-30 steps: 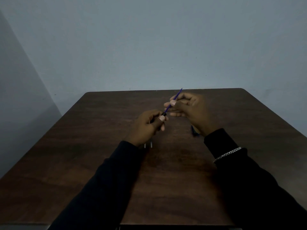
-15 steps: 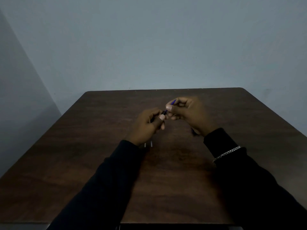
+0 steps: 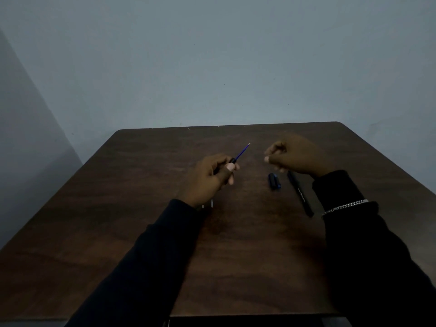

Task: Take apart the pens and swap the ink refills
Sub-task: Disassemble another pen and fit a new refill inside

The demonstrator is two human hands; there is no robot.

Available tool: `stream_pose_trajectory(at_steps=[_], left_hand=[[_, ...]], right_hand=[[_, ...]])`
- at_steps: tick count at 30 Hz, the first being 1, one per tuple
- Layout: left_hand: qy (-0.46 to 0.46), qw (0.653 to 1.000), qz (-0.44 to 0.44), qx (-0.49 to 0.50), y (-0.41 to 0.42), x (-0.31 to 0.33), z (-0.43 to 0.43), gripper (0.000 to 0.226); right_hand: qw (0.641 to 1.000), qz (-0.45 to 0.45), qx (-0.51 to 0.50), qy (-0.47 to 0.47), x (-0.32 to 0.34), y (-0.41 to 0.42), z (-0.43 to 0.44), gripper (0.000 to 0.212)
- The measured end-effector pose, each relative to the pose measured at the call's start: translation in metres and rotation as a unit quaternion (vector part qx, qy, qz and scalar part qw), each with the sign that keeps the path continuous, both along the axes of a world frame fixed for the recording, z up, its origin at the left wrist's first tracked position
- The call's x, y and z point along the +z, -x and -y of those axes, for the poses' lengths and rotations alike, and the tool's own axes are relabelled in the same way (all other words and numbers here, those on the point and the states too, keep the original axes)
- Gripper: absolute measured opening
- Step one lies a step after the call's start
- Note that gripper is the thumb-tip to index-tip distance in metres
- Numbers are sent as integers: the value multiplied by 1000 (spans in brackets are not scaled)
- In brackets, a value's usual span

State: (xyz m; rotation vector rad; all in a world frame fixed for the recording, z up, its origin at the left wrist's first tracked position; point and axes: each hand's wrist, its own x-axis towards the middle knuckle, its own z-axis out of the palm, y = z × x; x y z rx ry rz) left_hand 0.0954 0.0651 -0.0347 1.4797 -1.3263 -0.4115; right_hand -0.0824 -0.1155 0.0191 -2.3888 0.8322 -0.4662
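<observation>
Left hand (image 3: 213,178) has its fingers wrapped round a black pen barrel (image 3: 232,160), thumb pressed near the front end. The blue refill (image 3: 242,152) pokes out past the fingertips, angled up and away toward the right hand (image 3: 297,155). That right hand hovers over the counter (image 3: 141,208) with its fingers curled in, but it's blurry so I can't tell if it's pinching anything. Just under it lie a short dark cap piece (image 3: 274,181) and a second black pen (image 3: 300,194), and two tiny silvery bits (image 3: 211,203) sit by the left wrist.
</observation>
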Motion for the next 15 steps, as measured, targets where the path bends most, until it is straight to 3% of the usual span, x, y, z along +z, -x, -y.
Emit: stream_pose_trajectory(at_steps=[5, 15], left_hand=[[-12, 1000, 0, 4, 2, 2, -2, 23], [-17, 1000, 7, 0, 4, 4, -3, 24]], right_hand=[[990, -121, -66, -9, -4, 3, 5, 11], [978, -148, -135, -51, -16, -8, 4, 11]])
